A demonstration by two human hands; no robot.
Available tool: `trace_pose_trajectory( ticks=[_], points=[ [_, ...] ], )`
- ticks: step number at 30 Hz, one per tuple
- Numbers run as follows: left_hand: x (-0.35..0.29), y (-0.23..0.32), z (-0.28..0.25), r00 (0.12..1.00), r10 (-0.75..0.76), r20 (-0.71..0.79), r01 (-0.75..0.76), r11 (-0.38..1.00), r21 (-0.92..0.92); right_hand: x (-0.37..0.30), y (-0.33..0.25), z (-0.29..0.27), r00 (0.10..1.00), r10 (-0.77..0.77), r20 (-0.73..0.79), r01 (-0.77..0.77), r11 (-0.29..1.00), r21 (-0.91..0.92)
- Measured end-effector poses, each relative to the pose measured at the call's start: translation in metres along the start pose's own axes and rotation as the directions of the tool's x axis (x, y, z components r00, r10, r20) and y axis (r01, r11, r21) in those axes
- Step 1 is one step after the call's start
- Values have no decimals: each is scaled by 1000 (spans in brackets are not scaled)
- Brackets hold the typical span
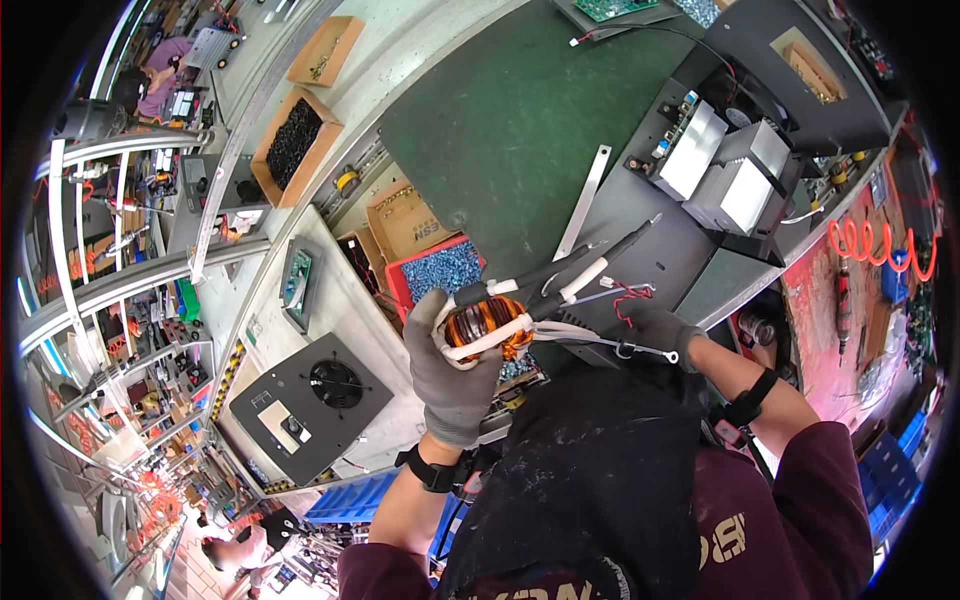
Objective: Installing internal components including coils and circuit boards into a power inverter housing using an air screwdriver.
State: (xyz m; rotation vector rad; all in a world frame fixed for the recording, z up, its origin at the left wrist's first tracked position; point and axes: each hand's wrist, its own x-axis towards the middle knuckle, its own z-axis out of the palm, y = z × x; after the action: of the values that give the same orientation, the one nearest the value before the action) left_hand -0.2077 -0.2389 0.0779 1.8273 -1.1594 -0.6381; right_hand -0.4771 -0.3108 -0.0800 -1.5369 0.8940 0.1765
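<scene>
Black panel on the pale counter, then a red bin. My gloved left hand curls round the copper coil, just nearer me than the bin. Leads reach toward my right hand; whether it pinches anything, I can't tell. Heat sinks stand farther right.

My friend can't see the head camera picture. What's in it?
A gloved left hand holds a copper-coloured coil, with the right hand near its white-sleeved leads. Beyond are a green mat and silver blocks.
</scene>
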Motion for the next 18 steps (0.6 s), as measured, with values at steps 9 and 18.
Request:
trace_pose_trajectory(
  ticks=[9,18],
  points=[
    [-14,-2,-2,998,-6,-67,15,991,131,-13,-19,-13,998,-46,42,49,996,-80],
    [-11,4,3,996,-13,-83,14,1000,5,-13,20,-8,995,-96,26,77,908,411]
  ],
)
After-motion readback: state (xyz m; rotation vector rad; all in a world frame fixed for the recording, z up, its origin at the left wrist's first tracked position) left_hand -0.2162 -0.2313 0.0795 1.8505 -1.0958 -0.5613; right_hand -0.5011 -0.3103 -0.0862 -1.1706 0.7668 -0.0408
